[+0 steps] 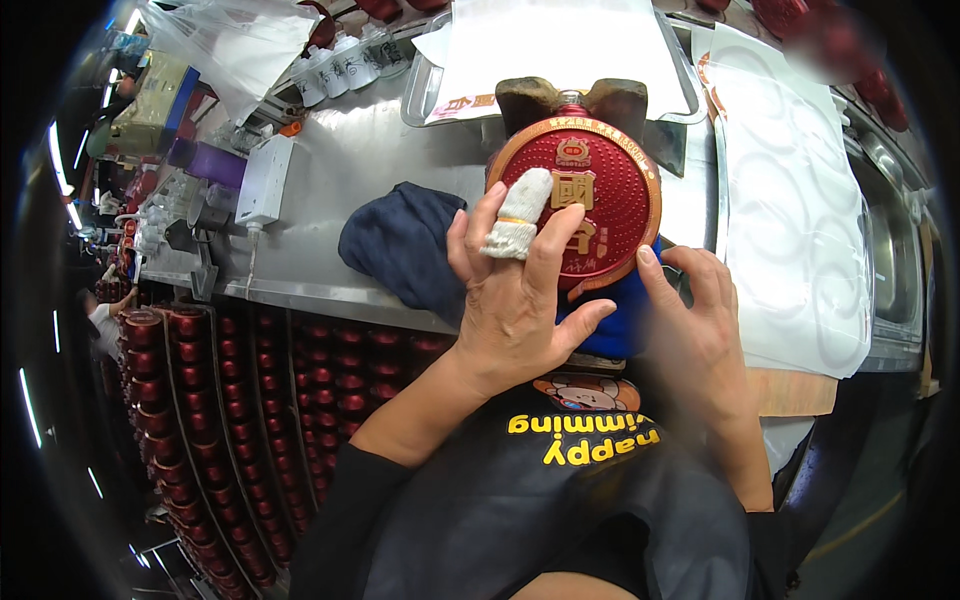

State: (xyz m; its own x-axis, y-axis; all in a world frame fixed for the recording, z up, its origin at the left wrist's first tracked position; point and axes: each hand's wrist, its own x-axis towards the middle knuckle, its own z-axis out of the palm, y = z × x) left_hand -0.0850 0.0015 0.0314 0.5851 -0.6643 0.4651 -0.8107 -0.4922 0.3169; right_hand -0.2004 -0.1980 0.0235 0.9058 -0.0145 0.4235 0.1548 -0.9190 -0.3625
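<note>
A round, flat red bottle (600, 185) with a gold rim and gold characters lies on the metal bench, its neck set in a brown wooden cradle (572, 98). My left hand (515, 290) rests its fingers on the bottle's red face; the middle finger wears a white cloth cot. My right hand (695, 320) touches the bottle's lower right rim with its fingertips. Beneath the bottle lies a blue cloth (610, 325).
A dark blue rag (400, 245) lies left of the bottle. White moulded trays (800, 220) sit at right, a clear tray with paper (560, 45) behind. Several red caps (240, 400) fill racks below the bench edge. A white power strip (265, 180) and small white bottles (335, 65) stand at left.
</note>
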